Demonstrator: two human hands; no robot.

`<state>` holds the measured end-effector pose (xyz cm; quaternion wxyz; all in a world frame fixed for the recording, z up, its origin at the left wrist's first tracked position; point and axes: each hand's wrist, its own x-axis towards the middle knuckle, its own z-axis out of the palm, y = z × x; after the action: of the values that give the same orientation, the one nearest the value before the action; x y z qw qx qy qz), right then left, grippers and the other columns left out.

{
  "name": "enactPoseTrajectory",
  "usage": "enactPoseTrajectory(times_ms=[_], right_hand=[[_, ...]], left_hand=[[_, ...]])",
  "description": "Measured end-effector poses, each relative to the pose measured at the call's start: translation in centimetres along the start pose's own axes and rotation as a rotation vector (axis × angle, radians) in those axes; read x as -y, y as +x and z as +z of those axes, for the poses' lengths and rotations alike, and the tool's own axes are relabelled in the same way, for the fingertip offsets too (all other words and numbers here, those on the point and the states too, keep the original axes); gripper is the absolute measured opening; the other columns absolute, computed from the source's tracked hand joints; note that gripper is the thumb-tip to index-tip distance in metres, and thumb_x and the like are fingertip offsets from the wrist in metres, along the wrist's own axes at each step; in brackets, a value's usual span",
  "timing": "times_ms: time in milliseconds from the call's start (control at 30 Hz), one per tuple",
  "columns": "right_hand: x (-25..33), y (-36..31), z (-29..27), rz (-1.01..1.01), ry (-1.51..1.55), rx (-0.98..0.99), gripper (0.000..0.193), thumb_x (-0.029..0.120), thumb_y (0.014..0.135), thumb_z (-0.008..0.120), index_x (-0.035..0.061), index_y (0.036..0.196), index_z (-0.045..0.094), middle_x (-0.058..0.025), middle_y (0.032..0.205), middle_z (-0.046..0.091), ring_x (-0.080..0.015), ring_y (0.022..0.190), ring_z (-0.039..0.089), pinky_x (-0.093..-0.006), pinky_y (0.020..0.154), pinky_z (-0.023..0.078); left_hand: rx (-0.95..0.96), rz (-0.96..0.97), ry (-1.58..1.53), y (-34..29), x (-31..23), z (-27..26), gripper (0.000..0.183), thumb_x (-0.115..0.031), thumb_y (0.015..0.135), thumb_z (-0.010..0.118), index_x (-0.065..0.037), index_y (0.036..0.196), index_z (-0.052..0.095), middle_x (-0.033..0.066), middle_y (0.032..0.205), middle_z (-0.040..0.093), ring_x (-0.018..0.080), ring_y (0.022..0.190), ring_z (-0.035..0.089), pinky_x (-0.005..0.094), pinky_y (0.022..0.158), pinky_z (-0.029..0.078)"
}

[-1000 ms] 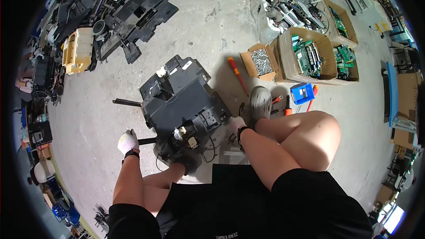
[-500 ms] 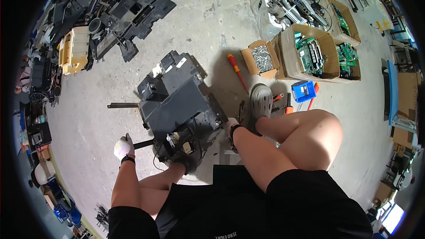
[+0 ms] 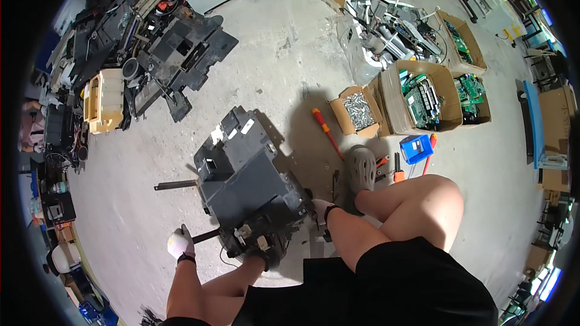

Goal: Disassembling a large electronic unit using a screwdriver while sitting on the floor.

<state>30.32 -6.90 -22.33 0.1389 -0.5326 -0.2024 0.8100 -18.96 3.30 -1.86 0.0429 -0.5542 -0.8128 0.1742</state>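
Observation:
A bulky black machine chassis (image 3: 244, 196) lies in front of me between my feet, with small white labels on its far part and loose cabling at its near end. Two dark bars stick out of its left side. My gloved left hand (image 3: 180, 242) is closed round the end of the nearer bar (image 3: 206, 235), thumb pointing up. At the chassis's near right corner, my gloved right hand (image 3: 320, 210) grips the edge; its fingertips are mostly hidden.
A red-and-yellow screwdriver (image 3: 327, 132) lies right of the chassis, near an open carton of screws (image 3: 359, 110). Cartons of green circuit boards (image 3: 418, 99) and a blue bin (image 3: 416, 149) stand at the right. Black dismantled parts (image 3: 184, 45) and a cream plastic housing (image 3: 104, 101) lie at the far left.
The view has tilted upward, so the chassis, floor items and my hands sit lower in the picture. Both hands stay at the same places on the chassis.

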Motion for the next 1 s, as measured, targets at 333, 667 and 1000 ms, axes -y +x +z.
enactPoseTrajectory(times_ms=[333,667,1000], right_hand=[[8.0,-2.6,5.4,0.573,0.407,-0.299,0.051,0.052,0.098,0.056,0.0137,0.133,0.057,-0.0062,0.123,0.063,-0.0168,0.091,0.058,-0.0342,0.077,0.049],[12.5,-3.3,5.0,0.517,0.156,-0.647,0.122,0.088,0.073,0.057,0.0014,0.155,0.030,-0.0155,0.159,0.034,-0.0306,0.143,0.037,-0.0453,0.114,0.033],[6.0,-0.2,4.2,0.242,0.953,-0.394,0.080,0.067,0.089,0.060,0.0082,0.142,0.051,-0.0153,0.135,0.059,-0.0278,0.119,0.059,-0.0411,0.105,0.043]], left_hand=[[0.046,-0.134,-0.004,-1.1,5.8,-1.0,0.047,-0.045,0.097,0.051,-0.008,0.076,0.071,0.0204,0.078,0.070,0.0388,0.077,0.069,0.0493,0.070,0.054],[0.024,-0.046,-0.102,0.2,0.6,-0.3,0.048,-0.044,0.098,0.049,-0.007,0.074,0.069,0.0202,0.079,0.070,0.0392,0.075,0.068,0.0505,0.068,0.053],[0.011,-0.049,-0.066,0.6,1.3,0.6,0.047,-0.043,0.098,0.049,-0.007,0.077,0.071,0.0206,0.081,0.070,0.0390,0.077,0.069,0.0497,0.070,0.054]])
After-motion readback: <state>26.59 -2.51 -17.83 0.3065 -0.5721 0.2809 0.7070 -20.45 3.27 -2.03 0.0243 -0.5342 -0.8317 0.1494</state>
